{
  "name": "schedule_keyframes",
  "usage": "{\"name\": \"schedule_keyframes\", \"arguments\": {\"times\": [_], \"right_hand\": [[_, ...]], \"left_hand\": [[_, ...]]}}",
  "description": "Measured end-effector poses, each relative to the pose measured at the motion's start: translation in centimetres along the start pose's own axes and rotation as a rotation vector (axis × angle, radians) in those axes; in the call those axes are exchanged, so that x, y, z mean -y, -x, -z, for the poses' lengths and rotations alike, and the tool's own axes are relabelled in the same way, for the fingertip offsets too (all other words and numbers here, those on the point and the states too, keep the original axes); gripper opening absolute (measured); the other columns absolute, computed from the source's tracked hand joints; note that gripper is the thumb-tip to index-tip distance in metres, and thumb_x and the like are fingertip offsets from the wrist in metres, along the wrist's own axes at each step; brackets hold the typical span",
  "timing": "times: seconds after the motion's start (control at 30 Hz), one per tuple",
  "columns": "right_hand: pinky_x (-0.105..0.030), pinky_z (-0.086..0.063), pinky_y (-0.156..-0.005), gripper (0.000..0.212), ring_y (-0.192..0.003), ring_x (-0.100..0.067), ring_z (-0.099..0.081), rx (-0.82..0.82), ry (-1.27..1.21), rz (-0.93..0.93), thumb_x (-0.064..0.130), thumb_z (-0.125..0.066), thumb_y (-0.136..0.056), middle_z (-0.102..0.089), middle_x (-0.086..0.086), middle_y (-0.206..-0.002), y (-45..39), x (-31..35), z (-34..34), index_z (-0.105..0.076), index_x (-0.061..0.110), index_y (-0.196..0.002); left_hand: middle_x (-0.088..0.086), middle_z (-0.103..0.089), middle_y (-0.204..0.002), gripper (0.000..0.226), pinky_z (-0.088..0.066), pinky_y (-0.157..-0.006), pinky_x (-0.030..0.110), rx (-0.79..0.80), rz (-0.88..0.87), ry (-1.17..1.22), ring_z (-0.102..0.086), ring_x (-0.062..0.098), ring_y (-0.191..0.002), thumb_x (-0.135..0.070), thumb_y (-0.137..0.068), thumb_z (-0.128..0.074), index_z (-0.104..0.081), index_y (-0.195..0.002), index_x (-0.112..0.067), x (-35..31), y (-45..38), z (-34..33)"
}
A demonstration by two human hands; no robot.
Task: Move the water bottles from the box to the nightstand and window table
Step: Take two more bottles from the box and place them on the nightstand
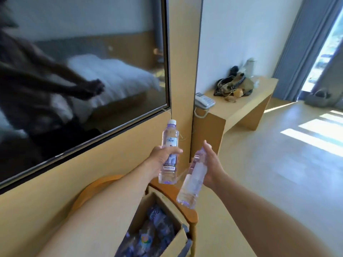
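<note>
gripping an upright bottle (169, 151) in the left hand (161, 158), right hand (211, 165) clasping a tilted bottle (194, 178) above the box (168, 216).

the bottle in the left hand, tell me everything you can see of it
The bottle in the left hand is clear plastic, full of water, with a white cap on top and a pale label with a purple tint and small print. It is held nearly upright, cap tilted slightly right, in the air above the open cardboard box. The left hand wraps its middle, fingers curled across the label. Its base nearly meets the other bottle; whether they touch cannot be told.
</note>
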State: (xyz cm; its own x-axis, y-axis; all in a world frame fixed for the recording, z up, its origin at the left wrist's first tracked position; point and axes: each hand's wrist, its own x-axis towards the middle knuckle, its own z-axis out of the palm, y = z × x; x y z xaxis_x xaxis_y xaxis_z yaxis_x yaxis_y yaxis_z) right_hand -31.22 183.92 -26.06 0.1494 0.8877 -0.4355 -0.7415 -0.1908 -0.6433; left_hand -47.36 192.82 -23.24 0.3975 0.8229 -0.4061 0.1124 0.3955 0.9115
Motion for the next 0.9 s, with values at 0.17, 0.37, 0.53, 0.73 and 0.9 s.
{"name": "schedule_keyframes", "arguments": {"times": [0.17, 0.37, 0.53, 0.73, 0.9], "right_hand": [[-0.034, -0.049, -0.059, 0.04, -0.059, -0.024, -0.053, -0.253, 0.145, 0.199, 0.047, -0.073, -0.085, -0.051, -0.009, -0.073, 2.7, 4.1, 1.6, -0.055, 0.012, -0.096], [-0.032, -0.048, -0.057, 0.034, -0.055, -0.026, -0.054, -0.524, 0.07, 0.425, 0.043, -0.068, -0.089, -0.055, -0.012, -0.067, 10.5, 5.8, 7.1, -0.058, 0.013, -0.078], [-0.034, -0.048, -0.058, 0.034, -0.055, -0.028, -0.054, -0.772, -0.035, 0.586, 0.039, -0.07, -0.09, -0.056, -0.014, -0.069, 20.1, 6.0, 12.8, -0.057, 0.008, -0.088], [-0.033, -0.047, -0.056, 0.032, -0.055, -0.027, -0.052, -1.008, -0.129, 0.728, 0.042, -0.073, -0.087, -0.052, -0.008, -0.065, 32.6, 5.3, 19.1, -0.055, 0.016, -0.083], [-0.035, -0.049, -0.066, 0.028, -0.068, -0.023, -0.059, -1.3, -0.17, 0.895, 0.038, -0.077, -0.08, -0.061, -0.007, -0.077, 44.1, 4.0, 23.6, -0.068, 0.013, -0.088]], "left_hand": [[0.012, -0.066, -0.065, 0.032, -0.055, -0.058, 0.036, 0.207, -0.031, -0.029, -0.061, 0.026, -0.05, -0.006, -0.077, -0.079, -0.062, -0.105, -0.004, -2.4, -2.6, -6.2], [0.016, -0.064, -0.077, 0.034, -0.057, -0.063, 0.037, 0.559, -0.019, -0.175, -0.062, 0.028, -0.059, -0.008, -0.079, -0.078, -0.06, -0.107, -0.007, -1.3, -2.0, -16.2], [0.014, -0.065, -0.069, 0.023, -0.056, -0.055, 0.034, 0.845, -0.084, -0.305, -0.062, 0.026, -0.053, -0.006, -0.078, -0.077, -0.063, -0.097, -0.004, 1.8, 2.9, -25.8], [0.014, -0.065, -0.072, 0.026, -0.058, -0.055, 0.033, 1.152, -0.102, -0.423, -0.064, 0.026, -0.055, -0.005, -0.079, -0.075, -0.061, -0.101, -0.007, 5.7, 12.6, -36.6], [0.017, -0.066, -0.078, 0.027, -0.059, -0.06, 0.036, 1.324, -0.106, -0.478, -0.064, 0.027, -0.059, -0.004, -0.076, -0.077, -0.063, -0.099, -0.008, 9.5, 22.9, -44.6]]}}
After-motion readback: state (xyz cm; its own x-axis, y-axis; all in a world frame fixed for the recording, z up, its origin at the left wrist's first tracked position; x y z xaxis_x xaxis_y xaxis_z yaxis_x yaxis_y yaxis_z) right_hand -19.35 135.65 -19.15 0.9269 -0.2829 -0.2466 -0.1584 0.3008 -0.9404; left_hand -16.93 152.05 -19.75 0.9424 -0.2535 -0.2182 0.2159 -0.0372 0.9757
